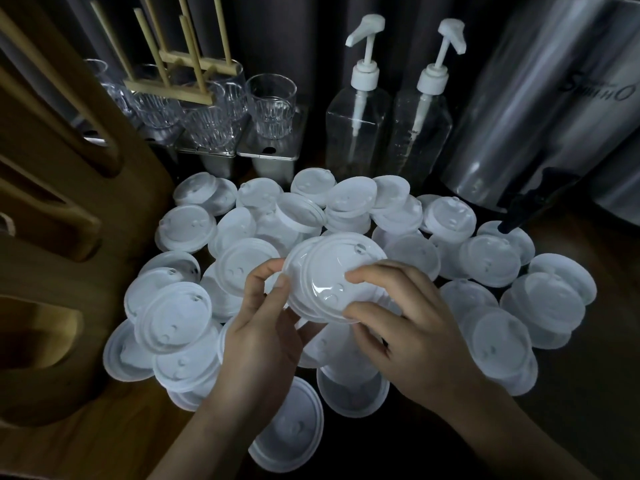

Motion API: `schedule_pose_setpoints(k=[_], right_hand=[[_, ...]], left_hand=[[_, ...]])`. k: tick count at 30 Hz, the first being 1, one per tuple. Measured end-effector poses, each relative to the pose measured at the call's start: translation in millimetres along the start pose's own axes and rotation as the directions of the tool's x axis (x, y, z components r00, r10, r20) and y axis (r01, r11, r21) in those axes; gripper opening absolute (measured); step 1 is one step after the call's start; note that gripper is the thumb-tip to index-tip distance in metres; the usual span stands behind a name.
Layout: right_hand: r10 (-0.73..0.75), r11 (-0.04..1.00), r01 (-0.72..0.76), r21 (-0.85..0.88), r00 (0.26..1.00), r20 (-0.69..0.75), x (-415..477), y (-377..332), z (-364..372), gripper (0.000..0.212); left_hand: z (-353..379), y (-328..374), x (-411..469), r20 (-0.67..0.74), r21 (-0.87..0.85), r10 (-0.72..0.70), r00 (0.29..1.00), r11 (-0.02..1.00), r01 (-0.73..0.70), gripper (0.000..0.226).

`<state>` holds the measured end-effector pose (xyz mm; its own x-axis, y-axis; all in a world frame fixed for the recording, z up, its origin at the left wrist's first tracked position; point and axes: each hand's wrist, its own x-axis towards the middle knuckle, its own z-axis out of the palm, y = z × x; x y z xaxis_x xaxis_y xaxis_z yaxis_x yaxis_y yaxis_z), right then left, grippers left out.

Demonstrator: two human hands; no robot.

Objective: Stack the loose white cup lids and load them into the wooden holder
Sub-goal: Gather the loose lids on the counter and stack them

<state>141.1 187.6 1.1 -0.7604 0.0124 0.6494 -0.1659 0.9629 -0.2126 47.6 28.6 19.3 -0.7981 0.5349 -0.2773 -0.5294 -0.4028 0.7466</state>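
Note:
A big heap of loose white cup lids (491,261) covers the dark wooden counter. Above its middle I hold a small stack of lids (329,268), tilted toward me. My left hand (266,327) grips the stack's left edge from below, thumb and fingers curled round the rim. My right hand (408,323) holds the stack's right side, fingers curled over the top lid and thumb under it. The wooden holder (59,216) with long slots stands at the left edge, close beside the heap.
Behind the heap stand several clear glasses (272,105) on metal containers, a wooden rack with rods (183,67), two clear pump bottles (356,129), and a large steel dispenser (540,109) with a black tap (519,216) over the lids at the right.

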Motion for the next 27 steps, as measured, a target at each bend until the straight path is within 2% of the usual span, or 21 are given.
schedule_pose_setpoints(k=[3, 5, 8, 11, 13, 16, 20, 27], right_hand=[[-0.033, 0.999, 0.033, -0.020, 0.999, 0.031, 0.4, -2.0, 1.2, 0.009], [-0.032, 0.999, 0.031, 0.014, 0.998, 0.057, 0.1, -1.8, 3.5, 0.006], [-0.023, 0.997, 0.016, 0.082, 0.996, 0.091, 3.2, 1.8, 6.2, 0.019], [-0.022, 0.996, 0.015, 0.089, 0.997, 0.075, 6.7, 3.2, 4.9, 0.025], [0.040, 0.985, -0.045, 0.167, 0.999, 0.034, 7.1, 1.8, 4.4, 0.029], [0.171, 0.948, -0.159, 0.276, 0.985, -0.020, 7.2, -1.0, 5.0, 0.051], [0.287, 0.902, -0.285, 0.324, 0.957, 0.042, 6.5, -3.8, 6.5, 0.079], [0.312, 0.867, -0.337, 0.367, 0.941, 0.126, 3.0, 0.0, 7.4, 0.082]], left_hand=[[-2.4, -0.9, 0.6, -0.028, 0.032, -0.005, 1.000, 0.999, 0.006, 0.010], [-3.1, -1.3, 1.1, 0.003, 0.081, 0.009, 1.000, 0.997, -0.010, 0.018], [-1.2, -1.5, 0.0, 0.024, 0.079, -0.006, 1.000, 0.997, 0.004, 0.035], [0.8, -1.1, -1.0, 0.029, 0.080, -0.016, 0.999, 0.997, 0.014, 0.035], [1.0, -0.8, -0.9, 0.036, 0.071, -0.018, 0.999, 0.997, 0.015, 0.033], [1.3, 0.9, -0.6, 0.053, 0.042, -0.014, 0.999, 0.999, 0.012, 0.034], [1.3, 2.3, 0.8, 0.052, 0.018, -0.010, 0.999, 1.000, 0.009, 0.033], [-6.5, 8.2, 7.2, 0.131, 0.025, -0.057, 0.990, 0.998, 0.054, 0.023]])
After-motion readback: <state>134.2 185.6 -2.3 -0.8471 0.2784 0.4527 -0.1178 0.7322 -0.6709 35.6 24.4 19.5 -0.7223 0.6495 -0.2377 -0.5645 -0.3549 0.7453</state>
